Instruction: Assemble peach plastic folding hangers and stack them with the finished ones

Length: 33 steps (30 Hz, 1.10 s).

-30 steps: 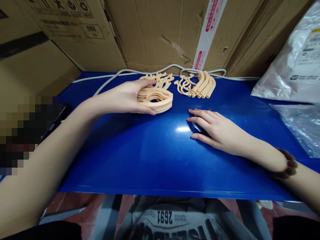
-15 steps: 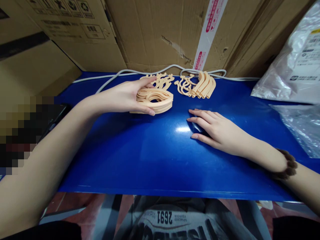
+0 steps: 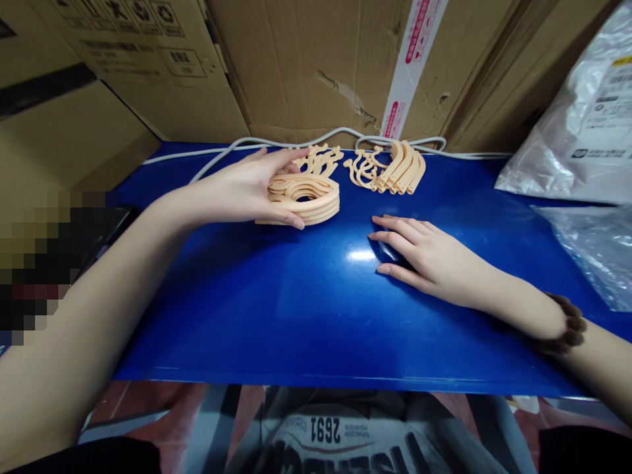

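Observation:
A stack of beige curved plastic pieces (image 3: 316, 209), each with an oval opening, sits at the middle back of the blue table. My left hand (image 3: 251, 187) is closed around its left part, thumb along the near side and fingers over the far side. Part of the stack is hidden under that palm. Behind it lie several thin beige hook-shaped pieces (image 3: 323, 160). To their right are more small beige hooks (image 3: 363, 171) beside a row of curved beige tubular arms (image 3: 403, 170). My right hand (image 3: 419, 257) rests palm down on the table, fingers stretched out, holding nothing.
The blue table (image 3: 276, 316) backs onto cardboard boxes (image 3: 306, 72). A white cable (image 3: 241, 141) runs along its rear edge. At the right lie a white plastic package (image 3: 567, 145) and a clear bag (image 3: 587, 250). A dark flat object (image 3: 116, 227) is at the left edge.

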Available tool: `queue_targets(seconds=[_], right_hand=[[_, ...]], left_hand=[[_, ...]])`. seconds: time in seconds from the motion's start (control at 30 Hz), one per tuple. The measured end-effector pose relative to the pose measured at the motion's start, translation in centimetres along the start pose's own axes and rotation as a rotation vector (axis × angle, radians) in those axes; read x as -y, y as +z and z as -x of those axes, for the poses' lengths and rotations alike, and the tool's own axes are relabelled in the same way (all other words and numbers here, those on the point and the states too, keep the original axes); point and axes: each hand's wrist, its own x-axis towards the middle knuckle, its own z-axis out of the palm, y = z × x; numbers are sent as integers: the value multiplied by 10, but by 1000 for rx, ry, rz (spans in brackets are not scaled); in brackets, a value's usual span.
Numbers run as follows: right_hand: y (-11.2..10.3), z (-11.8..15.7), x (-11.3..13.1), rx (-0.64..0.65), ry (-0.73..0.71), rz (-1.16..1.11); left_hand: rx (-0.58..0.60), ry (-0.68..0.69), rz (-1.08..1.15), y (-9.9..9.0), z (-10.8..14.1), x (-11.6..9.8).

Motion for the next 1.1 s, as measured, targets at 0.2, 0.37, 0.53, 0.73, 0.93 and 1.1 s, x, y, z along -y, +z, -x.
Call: queue_targets(seconds=[0.2,0.37,0.53,0.73,0.93,1.1], right_hand=[[1,0,-1,9,3,13],[0,0,0,16,2,15],[0,0,1,15,6,21],[1,1,0,12,4,24],[1,1,0,19,5,26],[1,1,0,15,5,26]], left_hand=[[52,6,-36,-3,2,1],[153,-39,-116,-8,6,13],[162,2,-172,-8,4,22],[231,-58,-186,-10,4,22],[218,-56,-164,-12,3,17],[202,-30,-163,-11,3,12]])
